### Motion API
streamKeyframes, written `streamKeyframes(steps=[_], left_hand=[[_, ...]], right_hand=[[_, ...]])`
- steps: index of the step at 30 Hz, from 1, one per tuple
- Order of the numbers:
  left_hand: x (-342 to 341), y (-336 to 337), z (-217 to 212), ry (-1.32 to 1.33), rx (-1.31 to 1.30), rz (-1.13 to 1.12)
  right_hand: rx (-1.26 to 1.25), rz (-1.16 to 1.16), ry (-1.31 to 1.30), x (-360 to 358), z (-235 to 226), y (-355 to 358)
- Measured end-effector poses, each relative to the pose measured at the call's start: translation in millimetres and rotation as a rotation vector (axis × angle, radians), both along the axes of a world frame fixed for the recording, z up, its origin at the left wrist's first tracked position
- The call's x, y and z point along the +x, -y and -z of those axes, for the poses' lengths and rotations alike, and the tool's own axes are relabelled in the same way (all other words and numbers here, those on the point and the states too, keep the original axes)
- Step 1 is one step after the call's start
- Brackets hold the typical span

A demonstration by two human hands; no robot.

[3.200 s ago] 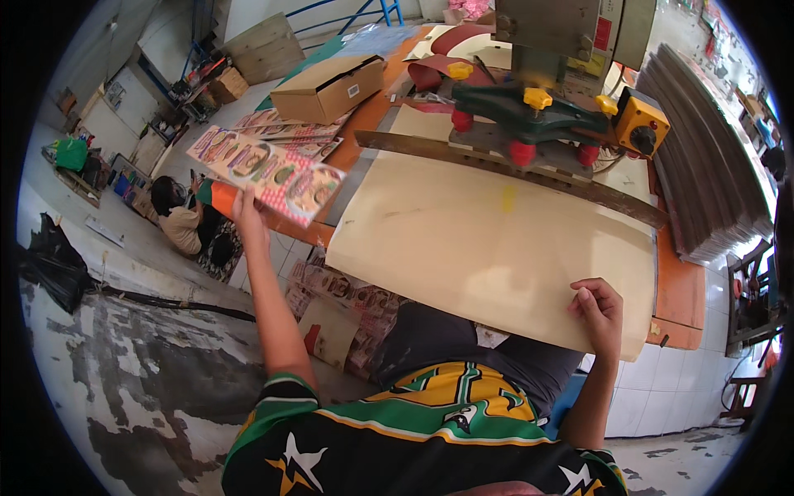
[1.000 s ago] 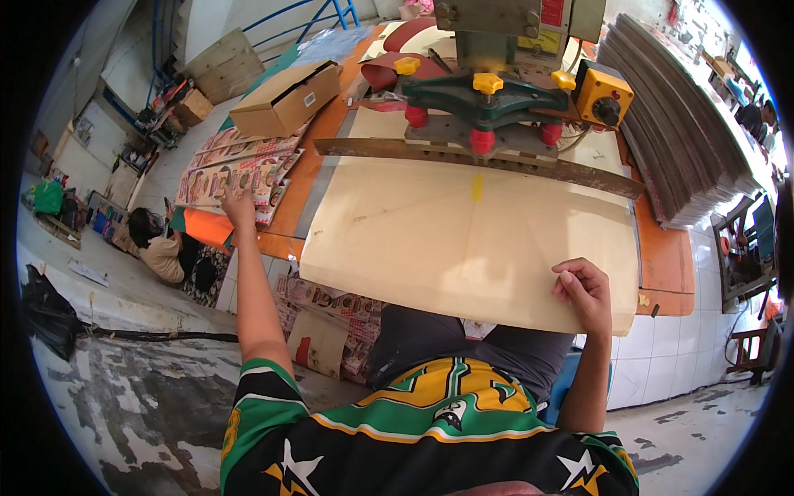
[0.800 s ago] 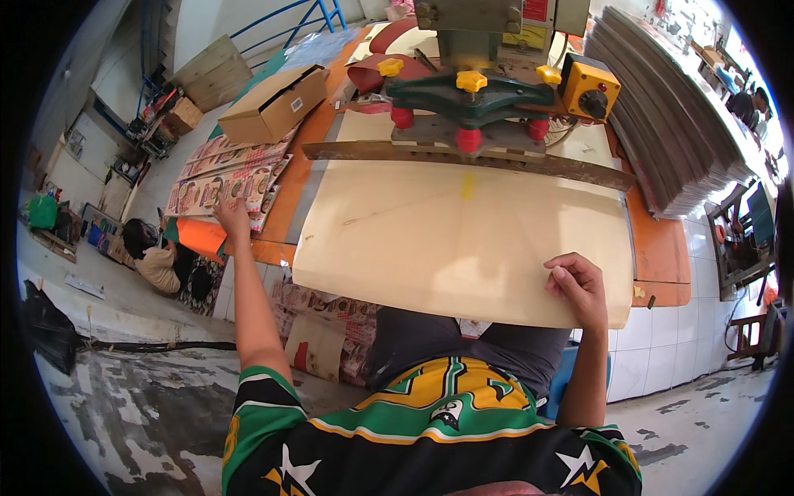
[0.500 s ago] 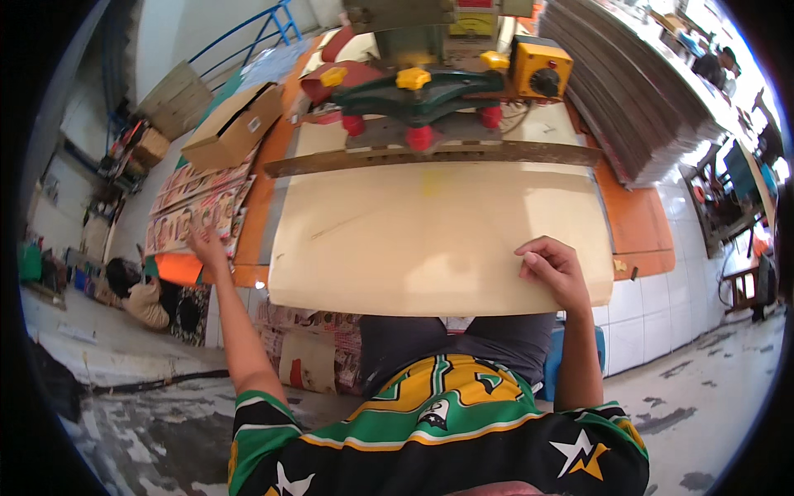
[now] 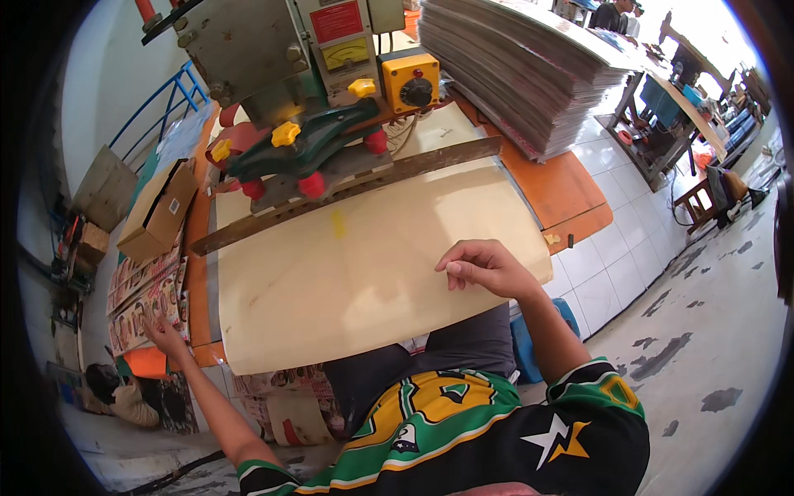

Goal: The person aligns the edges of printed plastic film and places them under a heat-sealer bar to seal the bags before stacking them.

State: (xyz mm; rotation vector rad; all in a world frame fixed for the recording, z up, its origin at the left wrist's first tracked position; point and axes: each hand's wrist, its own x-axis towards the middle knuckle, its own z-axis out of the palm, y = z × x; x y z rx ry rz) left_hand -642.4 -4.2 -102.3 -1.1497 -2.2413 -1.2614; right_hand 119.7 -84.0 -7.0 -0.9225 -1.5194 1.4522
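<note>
In the head view, the left hand (image 5: 168, 336) is at the printed sheets (image 5: 136, 318) on the left side of the orange table (image 5: 571, 194), its fingers stretched out over the near part of the top sheet; they are small and soft there, so I cannot tell whether they pinch it or only rest on it. The printed sheets lie in an overlapping, uneven pile, with an orange piece (image 5: 147, 362) just below them and a brown cardboard box (image 5: 161, 211) at their far end. The right hand (image 5: 484, 269) is over the near right part of a large cream sheet (image 5: 372, 269), its fingers loosely bent, the thumb close to the index finger, and nothing visible in its grasp. The cream sheet spreads across the middle of the table, its near edge above the person's lap. A long metal bar (image 5: 442, 164) crosses it at the far side, below a press with a dark green bracket (image 5: 331, 142), yellow knobs and red feet. A yellow control box (image 5: 411, 83) sits right of the bracket, and a tall stack of panels (image 5: 529, 70) stands beyond it.
</note>
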Motion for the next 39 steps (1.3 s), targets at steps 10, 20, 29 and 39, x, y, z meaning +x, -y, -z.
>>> streamKeyframes(steps=[10, 20, 29, 39], left_hand=[[-24.6, 9.8, -1.6, 0.005, 0.060, 0.002], [2.3, 10.4, -7.3, 0.139, 0.063, 0.049], [1.5, 13.7, -8.3, 0.154, 0.103, 0.037], [20.5, 20.4, -17.5, 0.175, 0.061, -0.036]], right_hand=[[1.066, 1.046, 0.568, 87.4, -119.4, -38.0], [1.152, 1.353, 1.451, 192.3, -165.3, -98.4], [0.943, 1.303, 1.529, 182.5, -180.8, -94.6], [1.009, 1.274, 1.625, 179.2, -183.8, -90.9]])
